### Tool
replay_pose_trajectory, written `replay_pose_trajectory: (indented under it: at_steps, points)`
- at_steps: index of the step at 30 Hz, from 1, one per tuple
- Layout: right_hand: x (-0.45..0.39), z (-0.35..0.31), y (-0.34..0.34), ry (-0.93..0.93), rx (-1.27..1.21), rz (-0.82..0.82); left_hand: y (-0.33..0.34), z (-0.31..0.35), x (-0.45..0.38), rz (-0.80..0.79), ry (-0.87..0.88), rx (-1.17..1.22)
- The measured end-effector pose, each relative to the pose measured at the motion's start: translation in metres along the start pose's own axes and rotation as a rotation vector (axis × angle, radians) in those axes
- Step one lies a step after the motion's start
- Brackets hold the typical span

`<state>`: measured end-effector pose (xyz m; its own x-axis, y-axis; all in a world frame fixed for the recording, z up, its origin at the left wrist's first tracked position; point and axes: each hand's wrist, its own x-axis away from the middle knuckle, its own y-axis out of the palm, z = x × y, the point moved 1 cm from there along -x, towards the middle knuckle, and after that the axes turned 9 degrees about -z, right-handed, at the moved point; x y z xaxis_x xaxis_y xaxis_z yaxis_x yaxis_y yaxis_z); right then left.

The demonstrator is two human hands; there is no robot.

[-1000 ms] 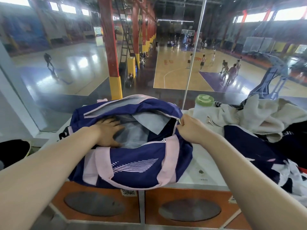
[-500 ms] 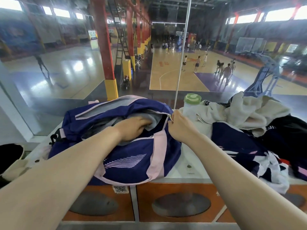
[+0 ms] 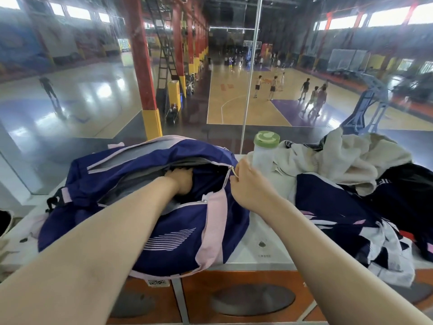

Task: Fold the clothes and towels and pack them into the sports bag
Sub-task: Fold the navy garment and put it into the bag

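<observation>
Head view: left hand [image 3: 180,181] reaches inside sports bag [image 3: 150,207], grip hidden; right hand [image 3: 248,186] pinches its zipper end.

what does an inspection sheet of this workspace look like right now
surface: white ledge against a glass wall, orange panels below its front edge
job's things: navy and pink bag unzipped on the ledge; cream towel and navy clothes heaped unfolded to its right
clutter: bottle with green lid standing behind the right hand
grips: left hand reaches inside the bag opening, fingers hidden; right hand pinches the bag's edge by the zip end
cables: nothing seen
surroundings: basketball court with players beyond the glass, red and yellow pillar
</observation>
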<state>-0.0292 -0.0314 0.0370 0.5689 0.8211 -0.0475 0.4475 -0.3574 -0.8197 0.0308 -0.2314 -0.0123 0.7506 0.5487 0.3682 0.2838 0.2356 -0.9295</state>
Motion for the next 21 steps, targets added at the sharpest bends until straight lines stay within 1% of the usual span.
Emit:
replay_pose_trajectory:
  at_steps: [3, 6, 9, 12, 14, 16, 19, 21]
  points:
    - [-0.004, 0.006, 0.003, 0.048, -0.034, -0.001, -0.003, -0.006, 0.008, 0.009, 0.03, 0.054]
    - [-0.002, 0.005, 0.001, 0.052, -0.043, 0.009, -0.007, -0.003, 0.025, 0.035, 0.038, 0.104]
    - [0.002, 0.005, -0.001, 0.056, -0.073, 0.008, -0.015, -0.002, 0.048, 0.027, 0.041, 0.174]
    - [0.013, 0.004, -0.005, 0.044, -0.115, 0.005, -0.025, 0.002, 0.074, 0.036, 0.078, 0.267]
    - [0.024, 0.006, -0.009, 0.048, -0.163, -0.003, -0.029, 0.014, 0.094, 0.07, 0.119, 0.289]
    - [0.038, 0.009, -0.016, 0.065, -0.177, -0.012, -0.03, 0.034, 0.115, 0.194, 0.205, 0.288]
    - [0.061, 0.019, -0.03, 0.083, -0.144, 0.016, -0.024, 0.074, 0.139, 0.457, 0.391, 0.352]
    - [0.079, 0.03, -0.041, 0.09, -0.092, 0.07, -0.017, 0.105, 0.147, 0.509, 0.467, 0.421]
